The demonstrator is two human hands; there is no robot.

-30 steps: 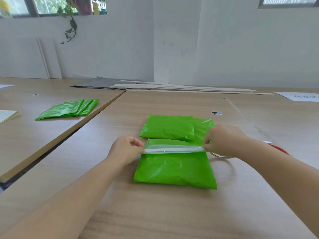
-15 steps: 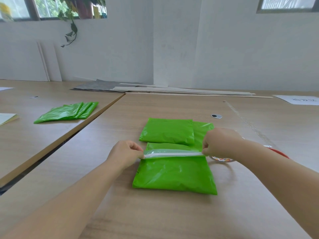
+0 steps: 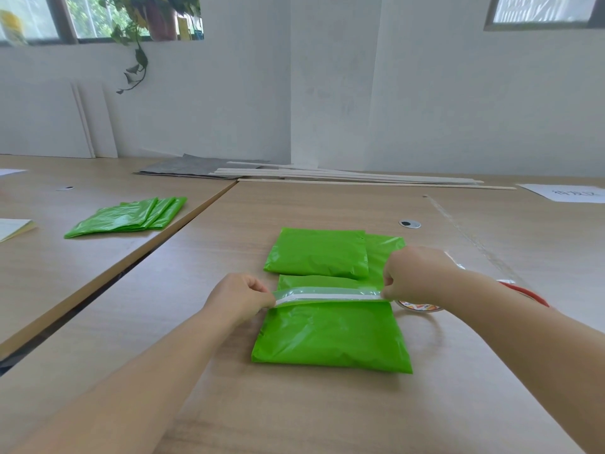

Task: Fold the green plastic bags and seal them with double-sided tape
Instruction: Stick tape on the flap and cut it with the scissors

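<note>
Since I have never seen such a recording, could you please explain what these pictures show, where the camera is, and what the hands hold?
No machine here: a person works with two bare hands. The single camera sits on the person's head, looking forward and down. The left hand and right hand each pinch one end of a white tape strip stretched along a folded green bag on the wooden table. A second folded bag lies behind it, a tape roll beside the right hand, and flat green bags on the left table.
</note>
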